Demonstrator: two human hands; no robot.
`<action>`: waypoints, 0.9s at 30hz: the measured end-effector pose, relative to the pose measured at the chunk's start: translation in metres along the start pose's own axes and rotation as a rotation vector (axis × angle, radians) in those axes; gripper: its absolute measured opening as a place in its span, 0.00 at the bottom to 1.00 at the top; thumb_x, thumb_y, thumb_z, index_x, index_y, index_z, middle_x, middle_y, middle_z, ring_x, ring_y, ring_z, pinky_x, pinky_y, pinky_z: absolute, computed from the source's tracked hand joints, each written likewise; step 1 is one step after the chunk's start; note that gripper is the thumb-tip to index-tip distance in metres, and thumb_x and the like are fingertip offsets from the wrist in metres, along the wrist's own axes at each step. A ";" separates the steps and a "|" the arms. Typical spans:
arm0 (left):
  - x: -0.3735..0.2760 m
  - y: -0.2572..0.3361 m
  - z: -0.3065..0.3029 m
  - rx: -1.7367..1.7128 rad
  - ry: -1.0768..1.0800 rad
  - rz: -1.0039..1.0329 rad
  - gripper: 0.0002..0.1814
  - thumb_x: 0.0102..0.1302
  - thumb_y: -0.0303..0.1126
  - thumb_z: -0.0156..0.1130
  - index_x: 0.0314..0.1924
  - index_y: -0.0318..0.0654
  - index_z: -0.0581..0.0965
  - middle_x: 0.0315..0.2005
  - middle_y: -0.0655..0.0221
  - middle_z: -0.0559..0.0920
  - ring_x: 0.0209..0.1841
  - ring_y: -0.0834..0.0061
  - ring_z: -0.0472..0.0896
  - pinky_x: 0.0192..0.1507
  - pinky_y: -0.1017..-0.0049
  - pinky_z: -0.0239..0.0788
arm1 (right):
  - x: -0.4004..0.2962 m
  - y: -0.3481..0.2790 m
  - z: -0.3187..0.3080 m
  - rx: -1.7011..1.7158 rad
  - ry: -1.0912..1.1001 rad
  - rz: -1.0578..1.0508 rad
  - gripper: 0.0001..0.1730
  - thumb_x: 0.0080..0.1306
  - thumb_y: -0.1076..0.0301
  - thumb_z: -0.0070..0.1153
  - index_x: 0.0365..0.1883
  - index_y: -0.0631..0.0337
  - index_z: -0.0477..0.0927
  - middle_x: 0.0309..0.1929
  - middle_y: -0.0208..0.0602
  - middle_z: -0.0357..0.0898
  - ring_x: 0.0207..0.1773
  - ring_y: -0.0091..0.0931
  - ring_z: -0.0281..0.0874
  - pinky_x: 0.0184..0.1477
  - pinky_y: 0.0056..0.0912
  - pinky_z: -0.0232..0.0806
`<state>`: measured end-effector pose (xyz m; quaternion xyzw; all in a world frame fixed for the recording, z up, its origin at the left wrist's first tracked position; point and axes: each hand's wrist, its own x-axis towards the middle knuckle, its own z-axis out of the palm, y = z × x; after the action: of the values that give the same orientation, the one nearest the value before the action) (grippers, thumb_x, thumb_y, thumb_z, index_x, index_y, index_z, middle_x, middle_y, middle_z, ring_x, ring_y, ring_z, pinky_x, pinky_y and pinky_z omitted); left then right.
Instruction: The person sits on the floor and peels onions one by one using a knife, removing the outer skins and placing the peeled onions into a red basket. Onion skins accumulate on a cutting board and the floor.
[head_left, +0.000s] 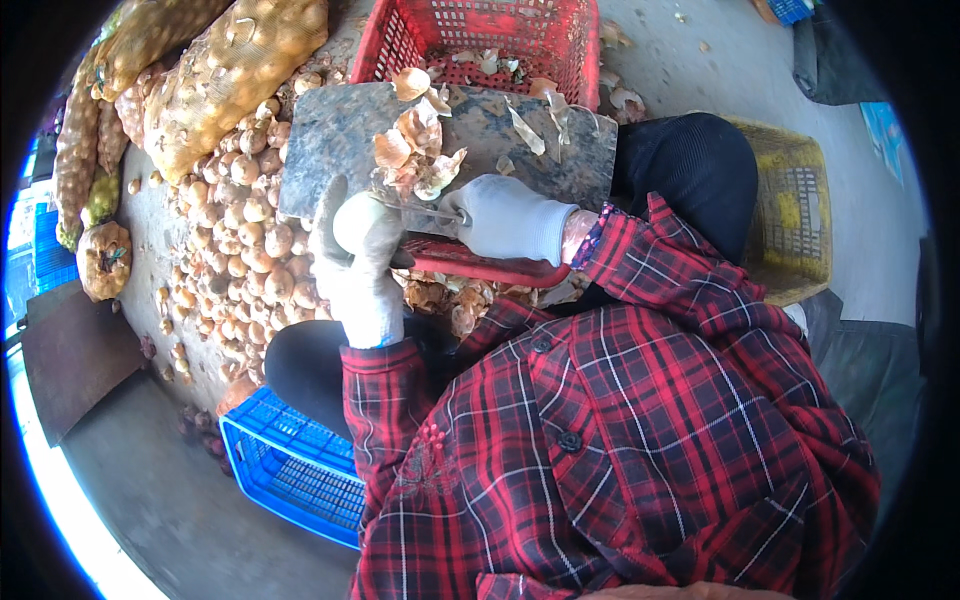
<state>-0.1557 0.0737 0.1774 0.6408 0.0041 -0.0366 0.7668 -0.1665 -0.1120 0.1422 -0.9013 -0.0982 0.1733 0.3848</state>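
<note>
A pale, peeled onion (355, 223) rests in my left hand (367, 277), which wears a white work glove with darker grey fingers. My right hand (506, 219), also in a white glove, grips a small knife (424, 211) whose thin blade points left at the onion. Both hands are at the near edge of a worn dark board (330, 142) laid across a red plastic crate (480, 268). Loose brown onion skins (420, 139) are heaped on the board just beyond the blade. Part of the blade's tip is hard to make out against the glove and onion.
Many unpeeled onions (244, 240) are piled on the floor at left. Full mesh onion sacks (232, 82) lie beyond them. A blue crate (300, 472) stands at lower left and a yellow crate (787, 202) at right. Onion skins (431, 292) lie below the board.
</note>
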 end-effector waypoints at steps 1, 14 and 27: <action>0.001 -0.001 -0.002 -0.161 -0.061 -0.067 0.39 0.60 0.34 0.68 0.68 0.32 0.62 0.39 0.60 0.80 0.32 0.73 0.80 0.27 0.83 0.73 | -0.001 0.000 0.000 -0.057 0.069 -0.028 0.14 0.61 0.67 0.50 0.43 0.55 0.83 0.34 0.48 0.83 0.40 0.44 0.82 0.43 0.46 0.71; 0.004 -0.004 -0.010 -0.424 -0.156 -0.160 0.52 0.51 0.39 0.76 0.70 0.30 0.57 0.44 0.55 0.80 0.38 0.67 0.81 0.36 0.74 0.77 | -0.010 -0.015 -0.049 0.652 -0.519 0.253 0.16 0.58 0.70 0.55 0.43 0.66 0.83 0.22 0.29 0.78 0.17 0.17 0.69 0.19 0.20 0.61; 0.006 -0.011 0.000 -0.252 -0.288 -0.168 0.51 0.53 0.33 0.73 0.72 0.31 0.55 0.55 0.55 0.75 0.53 0.63 0.79 0.51 0.67 0.76 | -0.013 -0.017 -0.035 0.601 0.248 -0.100 0.10 0.62 0.65 0.60 0.34 0.64 0.82 0.24 0.32 0.79 0.31 0.19 0.74 0.37 0.29 0.69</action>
<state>-0.1501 0.0709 0.1659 0.5254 -0.0479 -0.1908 0.8278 -0.1657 -0.1272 0.1802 -0.7555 -0.0391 0.0646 0.6508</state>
